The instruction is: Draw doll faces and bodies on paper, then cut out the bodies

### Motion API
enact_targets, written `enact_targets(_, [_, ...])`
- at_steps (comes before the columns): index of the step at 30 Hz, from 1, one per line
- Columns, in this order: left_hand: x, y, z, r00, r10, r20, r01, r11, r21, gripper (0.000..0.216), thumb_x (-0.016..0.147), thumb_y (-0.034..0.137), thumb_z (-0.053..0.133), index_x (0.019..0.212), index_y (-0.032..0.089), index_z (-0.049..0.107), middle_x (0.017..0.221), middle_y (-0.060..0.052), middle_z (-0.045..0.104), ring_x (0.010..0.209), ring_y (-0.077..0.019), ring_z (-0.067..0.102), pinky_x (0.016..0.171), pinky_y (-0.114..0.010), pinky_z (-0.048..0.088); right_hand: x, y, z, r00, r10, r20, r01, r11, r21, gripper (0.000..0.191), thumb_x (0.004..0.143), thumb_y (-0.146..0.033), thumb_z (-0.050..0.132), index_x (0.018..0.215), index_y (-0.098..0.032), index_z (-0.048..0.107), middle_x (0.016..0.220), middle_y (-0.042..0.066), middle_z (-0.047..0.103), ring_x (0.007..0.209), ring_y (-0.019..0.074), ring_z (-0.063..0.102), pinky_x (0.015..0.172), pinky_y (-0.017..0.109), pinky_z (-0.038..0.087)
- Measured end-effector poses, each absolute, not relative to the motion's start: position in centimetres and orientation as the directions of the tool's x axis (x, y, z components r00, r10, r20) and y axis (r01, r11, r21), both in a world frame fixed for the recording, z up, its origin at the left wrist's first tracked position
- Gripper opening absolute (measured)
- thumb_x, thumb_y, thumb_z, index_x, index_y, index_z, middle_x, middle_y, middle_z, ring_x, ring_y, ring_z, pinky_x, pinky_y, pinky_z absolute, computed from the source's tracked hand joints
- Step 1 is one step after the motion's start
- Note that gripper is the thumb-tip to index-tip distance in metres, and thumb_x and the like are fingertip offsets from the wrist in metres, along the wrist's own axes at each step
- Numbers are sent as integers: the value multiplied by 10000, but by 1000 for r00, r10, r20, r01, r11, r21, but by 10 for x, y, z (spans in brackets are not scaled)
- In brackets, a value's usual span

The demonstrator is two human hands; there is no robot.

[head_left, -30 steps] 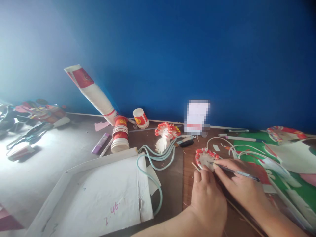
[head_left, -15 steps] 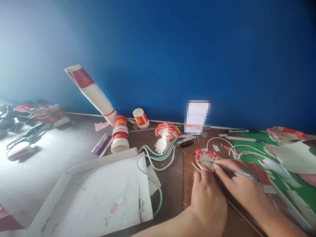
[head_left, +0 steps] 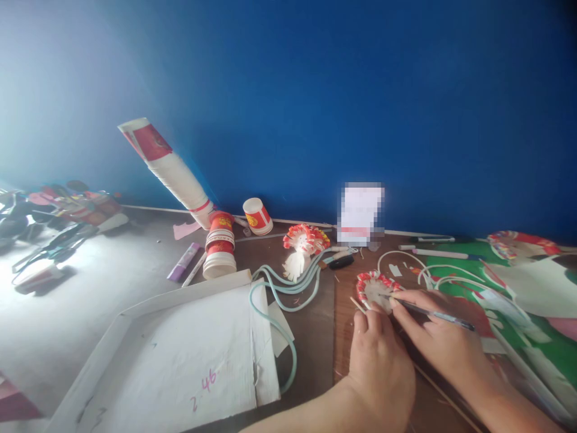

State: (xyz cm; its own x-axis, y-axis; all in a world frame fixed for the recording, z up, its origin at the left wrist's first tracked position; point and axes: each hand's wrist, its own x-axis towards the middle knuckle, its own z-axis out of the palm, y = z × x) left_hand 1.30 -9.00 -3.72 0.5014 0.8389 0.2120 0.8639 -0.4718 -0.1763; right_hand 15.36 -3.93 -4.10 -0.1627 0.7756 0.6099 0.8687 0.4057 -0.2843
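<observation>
My right hand grips a pen, its tip down on the pale middle of a round paper-cup flower with a curled red-and-white rim. The near edge of the flower is pinched by my left hand, whose fingers cover part of that rim. A thin wooden stick pokes out beside the left fingertips. Further back, a similar red-and-white paper flower rests near a pale fringed paper piece.
A white box lid lies at left, a pale cable looping over its edge. Behind stand stacked paper cups, a leaning paper tube and an upturned cup. A green sheet with paper pieces spreads at right.
</observation>
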Motion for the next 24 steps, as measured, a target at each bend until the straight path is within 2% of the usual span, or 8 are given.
enact_targets(14, [13,-89,-40,495,837,236,869,-466,-169,476,924,305,524,1344,105,625,1326,-165,616,1172,-305,499,1002,-435,394,153,-38,-39,-189,755,628,850,446,-281,149,913,-313,584,854,-218,682,760,54,741,703,239,675,676,379,505])
enact_targets(20, [13,-90,-38,495,839,227,868,-465,-176,474,922,301,529,1346,110,623,1293,-180,619,1159,-311,491,970,-436,408,159,-41,-35,-123,746,654,823,444,-353,109,897,-316,623,889,-220,674,791,55,732,729,228,670,720,375,505])
enact_targets(24, [13,-91,-37,477,841,255,879,-447,-167,464,924,286,525,1344,117,628,1289,-178,616,1119,-292,491,960,-414,410,158,-42,-34,-133,745,653,818,454,-352,93,885,-306,636,876,-221,671,783,53,726,720,227,664,709,374,500])
